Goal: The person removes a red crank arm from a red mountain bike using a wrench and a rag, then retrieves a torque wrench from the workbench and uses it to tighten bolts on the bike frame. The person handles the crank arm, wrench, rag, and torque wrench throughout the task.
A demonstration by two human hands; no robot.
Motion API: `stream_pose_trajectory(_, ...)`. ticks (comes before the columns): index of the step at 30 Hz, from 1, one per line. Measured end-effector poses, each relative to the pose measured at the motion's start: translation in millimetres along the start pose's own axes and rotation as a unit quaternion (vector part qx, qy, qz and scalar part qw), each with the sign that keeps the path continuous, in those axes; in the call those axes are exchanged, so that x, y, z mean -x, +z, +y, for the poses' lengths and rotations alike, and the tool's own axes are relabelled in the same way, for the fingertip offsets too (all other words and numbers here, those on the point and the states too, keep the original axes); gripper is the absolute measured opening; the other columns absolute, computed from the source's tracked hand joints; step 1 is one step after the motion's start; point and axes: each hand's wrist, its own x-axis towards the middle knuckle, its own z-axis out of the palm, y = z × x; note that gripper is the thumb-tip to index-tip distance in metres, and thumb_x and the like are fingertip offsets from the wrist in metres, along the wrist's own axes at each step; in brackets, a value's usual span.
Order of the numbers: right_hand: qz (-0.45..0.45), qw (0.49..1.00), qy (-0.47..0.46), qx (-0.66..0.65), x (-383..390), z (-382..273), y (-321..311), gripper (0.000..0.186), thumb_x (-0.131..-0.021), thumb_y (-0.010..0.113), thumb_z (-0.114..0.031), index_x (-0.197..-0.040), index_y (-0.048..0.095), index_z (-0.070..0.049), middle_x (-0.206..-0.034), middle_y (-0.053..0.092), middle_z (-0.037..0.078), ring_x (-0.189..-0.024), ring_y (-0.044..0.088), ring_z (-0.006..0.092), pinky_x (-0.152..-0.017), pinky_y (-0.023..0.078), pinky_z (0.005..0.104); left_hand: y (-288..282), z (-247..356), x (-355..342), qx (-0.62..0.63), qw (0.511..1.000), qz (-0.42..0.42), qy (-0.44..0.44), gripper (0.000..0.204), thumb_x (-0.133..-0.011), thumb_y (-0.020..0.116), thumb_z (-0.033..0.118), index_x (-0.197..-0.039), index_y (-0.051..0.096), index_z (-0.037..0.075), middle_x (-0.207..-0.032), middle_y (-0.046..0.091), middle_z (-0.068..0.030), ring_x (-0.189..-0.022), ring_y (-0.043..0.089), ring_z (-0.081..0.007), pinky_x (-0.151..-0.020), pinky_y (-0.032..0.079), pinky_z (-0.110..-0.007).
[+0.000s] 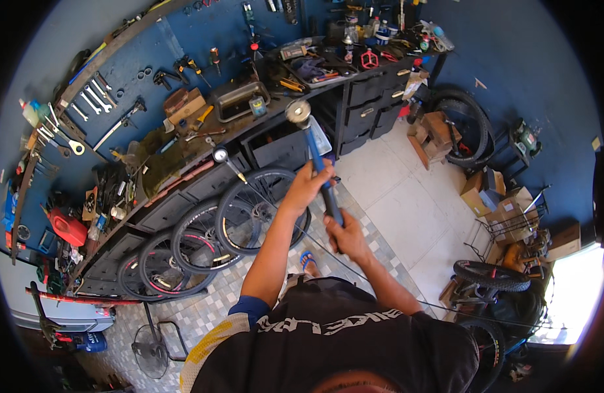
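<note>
Both my hands are on a long-handled tool [313, 147] with a blue and black shaft and a round, pale metal head. The tool points up and away from me, toward the workbench. My left hand [308, 187] is closed around the middle of the shaft. Lower down, my right hand [349, 236] grips the black end of the handle. What kind of tool it is does not show clearly. A round gauge [220, 155] with a thin hose is at the bench edge, left of my left hand.
Several bicycle wheels [224, 224] lean against the dark workbench [233, 131], which carries a metal tray [241, 102] and loose tools. Wrenches [92, 98] hang on the blue wall. The hose crosses in front of me. Cardboard boxes [435, 136] and more tyres stand at right.
</note>
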Motion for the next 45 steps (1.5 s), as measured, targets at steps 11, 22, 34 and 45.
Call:
stream_pose_trajectory(11,0.241,0.888,-0.148,0.362,-372.8,-118.5,-91.3,0.052,-0.085,0.068,-0.041,-0.11,0.065,0.005,-0.103,0.07,0.034,-0.103,0.067,0.0511,-0.087,0.053,0.0531,-121.3,-101.8,40.6,-0.18,0.969,0.121,-0.117,0.035,-0.099,0.071,0.032,-0.122,0.065,0.006,-0.1,0.07,-0.0057,-0.087,0.064,-0.0126,-0.072,0.051,-0.029)
stream_pose_trajectory(22,0.192,0.858,-0.001,0.477,-627.6,-159.6,-118.8,0.05,-0.087,0.071,-0.041,-0.12,0.069,-0.003,-0.124,0.07,0.024,-0.117,0.068,0.0397,-0.098,0.054,0.0465,-71.2,-114.7,51.1,-0.04,0.881,0.404,-0.245,0.037,-0.1,0.068,0.036,-0.122,0.065,0.007,-0.103,0.071,-0.0073,-0.09,0.071,-0.0183,-0.074,0.054,-0.032)
stream_pose_trajectory(34,0.096,0.777,-0.01,0.623,-683.8,-208.1,-127.3,0.063,-0.087,0.069,-0.047,-0.134,0.065,-0.006,-0.145,0.056,0.023,-0.131,0.057,0.0426,-0.107,0.048,0.0512,-42.0,-110.2,28.2,-0.085,0.85,0.462,-0.237,0.033,-0.099,0.068,0.033,-0.117,0.066,0.005,-0.094,0.07,-0.0058,-0.083,0.069,-0.0155,-0.068,0.052,-0.029)
stream_pose_trajectory(45,-0.171,0.683,-0.51,0.494,-437.9,-60.0,33.4,0.053,-0.093,0.069,-0.037,-0.13,0.063,0.0,-0.123,0.065,0.025,-0.116,0.06,0.0439,-0.098,0.047,0.052,60.6,-128.0,194.4,-0.082,0.738,0.642,-0.191,0.042,-0.106,0.058,0.029,-0.138,0.061,0.002,-0.115,0.073,-0.0151,-0.091,0.071,-0.0213,-0.081,0.057,-0.037)
